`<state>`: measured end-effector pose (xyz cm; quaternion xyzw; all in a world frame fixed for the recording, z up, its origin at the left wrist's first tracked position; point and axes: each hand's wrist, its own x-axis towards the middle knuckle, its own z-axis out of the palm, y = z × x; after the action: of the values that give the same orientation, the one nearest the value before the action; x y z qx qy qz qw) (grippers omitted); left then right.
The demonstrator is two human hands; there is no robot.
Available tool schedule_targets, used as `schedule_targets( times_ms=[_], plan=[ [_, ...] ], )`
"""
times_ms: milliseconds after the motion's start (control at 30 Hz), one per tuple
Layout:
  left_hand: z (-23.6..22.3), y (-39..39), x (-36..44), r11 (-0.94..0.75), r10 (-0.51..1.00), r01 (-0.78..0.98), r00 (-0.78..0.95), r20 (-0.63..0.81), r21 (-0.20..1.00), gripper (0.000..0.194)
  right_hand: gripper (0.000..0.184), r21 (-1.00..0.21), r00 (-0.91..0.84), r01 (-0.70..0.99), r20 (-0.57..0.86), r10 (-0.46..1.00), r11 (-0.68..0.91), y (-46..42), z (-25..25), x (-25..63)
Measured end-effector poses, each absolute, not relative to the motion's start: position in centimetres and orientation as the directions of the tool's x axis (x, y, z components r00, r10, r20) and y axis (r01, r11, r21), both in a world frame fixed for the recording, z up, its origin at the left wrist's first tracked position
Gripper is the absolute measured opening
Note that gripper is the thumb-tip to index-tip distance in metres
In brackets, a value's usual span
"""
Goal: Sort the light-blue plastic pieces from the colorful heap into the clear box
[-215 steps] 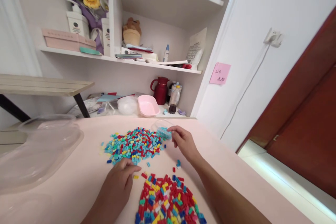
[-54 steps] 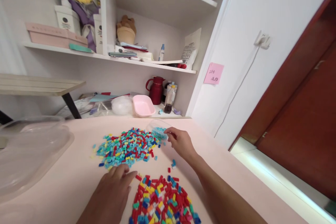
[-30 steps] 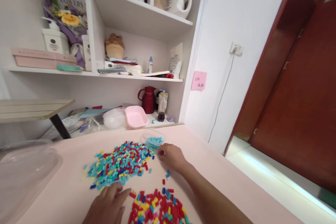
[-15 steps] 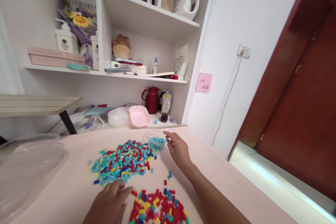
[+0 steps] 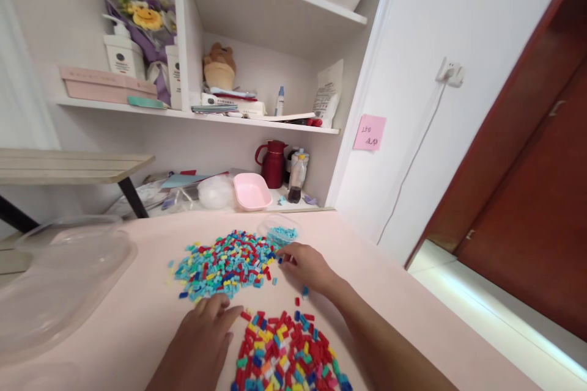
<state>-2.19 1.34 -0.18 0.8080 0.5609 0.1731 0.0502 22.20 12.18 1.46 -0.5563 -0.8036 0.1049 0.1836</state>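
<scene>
My right hand (image 5: 306,266) is at the right edge of a mixed pile of small building bricks (image 5: 229,266), just in front of a clear plastic box (image 5: 263,229) holding light-blue bricks (image 5: 283,233). Its fingers bend downward, slightly apart, beside a dark-blue brick; nothing shows in its grasp. My left hand (image 5: 199,339) rests palm down between that pile and a nearer spread of mostly red and yellow bricks (image 5: 284,351). Its fingers are loosely apart, one tip by a red brick. A few single bricks (image 5: 298,302) lie between the two groups.
Large clear plastic containers (image 5: 73,275) stand on the left of the pink tabletop (image 5: 385,317). Behind the table are a pink basin (image 5: 252,192), a red jug (image 5: 274,165) and a bottle (image 5: 297,180). White shelves (image 5: 261,122) rise above them.
My right hand has moved from beside the clear box down and left to the pile's edge. My left hand stays by the nearer bricks. The camera view has shifted slightly.
</scene>
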Motion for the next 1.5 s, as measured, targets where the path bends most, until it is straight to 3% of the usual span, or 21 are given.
schedule_targets(
  times_ms=[200, 333, 467, 900, 1033, 1167, 1300, 1400, 1500],
  plan=[
    [0.6, 1.1, -1.9, -0.351, 0.933, 0.899, 0.313, 0.177, 0.261, 0.042, 0.015, -0.462, -0.441, 0.764, 0.136, 0.887, 0.450, 12.2, 1.8, 22.8],
    [0.6, 1.1, -1.8, -0.342, 0.936, 0.902, 0.301, 0.185, 0.263, 0.043, 0.019, -0.559, -0.462, 0.693, 0.141, 0.876, 0.456, 12.2, 2.1, 23.3],
    [0.8, 1.1, -1.9, -0.349, 0.936, 0.898, 0.322, 0.140, 0.267, 0.042, 0.021, -0.610, -0.547, 0.648, 0.045, 0.836, 0.457, 11.6, 2.2, 22.8],
    [0.1, 0.9, -1.7, -0.358, 0.933, 0.913, 0.344, 0.102, 0.197, 0.049, 0.029, -0.360, -0.507, 0.801, 0.018, 0.861, 0.479, 10.3, 3.5, 21.0],
    [-0.2, 0.9, -1.9, -0.382, 0.924, 0.906, 0.373, 0.080, 0.182, 0.051, 0.012, -0.351, -0.493, 0.806, 0.046, 0.869, 0.476, 10.1, 3.3, 20.9],
    [0.0, 0.9, -1.9, -0.377, 0.926, 0.905, 0.370, 0.074, 0.198, 0.050, 0.010, -0.406, -0.473, 0.795, 0.048, 0.879, 0.450, 10.2, 3.1, 21.1],
    [-0.1, 0.9, -1.7, -0.379, 0.925, 0.907, 0.374, 0.064, 0.186, 0.051, 0.011, -0.534, -0.367, 0.741, 0.185, 0.912, 0.406, 11.2, 2.9, 21.6],
    [-0.2, 0.7, -1.4, -0.367, 0.930, 0.915, 0.357, 0.090, 0.169, 0.053, 0.021, -0.652, -0.130, 0.659, 0.391, 0.911, 0.374, 12.3, 2.8, 22.3],
    [0.0, 0.4, -1.1, -0.353, 0.933, 0.919, 0.334, 0.133, 0.173, 0.053, 0.035, -0.697, 0.047, 0.599, 0.523, 0.851, 0.395, 13.1, 2.7, 23.6]
  ],
)
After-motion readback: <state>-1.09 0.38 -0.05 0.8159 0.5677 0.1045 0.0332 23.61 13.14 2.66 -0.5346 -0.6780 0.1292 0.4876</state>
